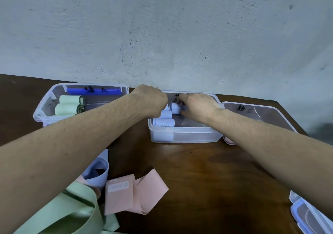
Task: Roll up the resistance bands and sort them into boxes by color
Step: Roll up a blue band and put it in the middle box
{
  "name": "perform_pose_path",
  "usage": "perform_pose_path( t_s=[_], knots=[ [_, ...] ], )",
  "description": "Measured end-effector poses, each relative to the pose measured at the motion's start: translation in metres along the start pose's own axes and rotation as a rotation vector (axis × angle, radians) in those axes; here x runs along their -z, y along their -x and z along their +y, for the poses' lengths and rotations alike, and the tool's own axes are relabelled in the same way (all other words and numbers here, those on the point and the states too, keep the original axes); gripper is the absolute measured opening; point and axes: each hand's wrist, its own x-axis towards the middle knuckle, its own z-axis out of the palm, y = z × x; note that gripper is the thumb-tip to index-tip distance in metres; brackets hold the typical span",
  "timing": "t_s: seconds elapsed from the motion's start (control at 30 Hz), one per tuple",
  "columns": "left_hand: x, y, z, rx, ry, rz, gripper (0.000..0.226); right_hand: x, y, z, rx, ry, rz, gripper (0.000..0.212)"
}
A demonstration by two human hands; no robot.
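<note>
Both hands, L hand [152, 98] & R hand [197, 107], pinching blue roll [175, 107], middle box [185, 136]

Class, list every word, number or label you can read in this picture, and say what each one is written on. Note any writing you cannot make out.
"20": printed on the front rolled blue band in the middle box; smaller print after it is blurred.
"LIGHT": white label on the pink band on the table.
"A": handwritten on the left box, after a character too unclear to read.
Middle box: handwriting mostly hidden by the hands.
Right box: handwritten marks, not legible.
</note>
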Motion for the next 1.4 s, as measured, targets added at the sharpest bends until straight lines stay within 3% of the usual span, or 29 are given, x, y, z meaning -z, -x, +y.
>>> perform_pose_path(
  t_s=[0.27, 0.4, 0.5, 0.63, 0.93, 1.13, 1.23, 1.33, 1.4],
  knots=[
    [0.001, 0.003, -0.001, -0.006, 0.023, 0.003, 0.025, 0.003, 0.003, -0.001, 0.040, 0.026, 0.000, 0.037],
    [0.004, 0.006, -0.001, -0.010, 0.049, 0.026, 0.005, 0.006, 0.006, 0.003, 0.042, 0.018, 0.020, 0.043],
    [0.008, 0.013, -0.001, -0.033, 0.073, 0.070, 0.007, 0.006, 0.006, 0.005, 0.043, 0.000, 0.015, 0.042],
    [0.018, 0.026, 0.003, -0.032, 0.150, 0.134, 0.029, 0.009, 0.010, 0.004, 0.019, -0.058, 0.004, 0.041],
    [0.026, 0.061, 0.014, -0.031, 0.291, 0.237, 0.028, 0.028, 0.047, -0.006, 0.035, -0.201, 0.198, 0.029],
    [0.026, 0.105, 0.027, -0.005, 0.381, 0.306, 0.024, 0.038, 0.090, -0.024, 0.101, -0.237, 0.220, 0.019],
    [0.020, 0.129, 0.035, 0.021, 0.451, 0.284, 0.016, 0.039, 0.109, -0.033, 0.101, -0.247, 0.152, 0.025],
    [0.010, 0.150, 0.041, 0.056, 0.454, 0.181, 0.015, 0.033, 0.127, -0.045, 0.164, -0.280, 0.135, 0.037],
    [0.003, 0.162, 0.046, 0.062, 0.441, 0.084, 0.018, 0.030, 0.140, -0.055, 0.235, -0.325, 0.067, 0.034]
  ],
)
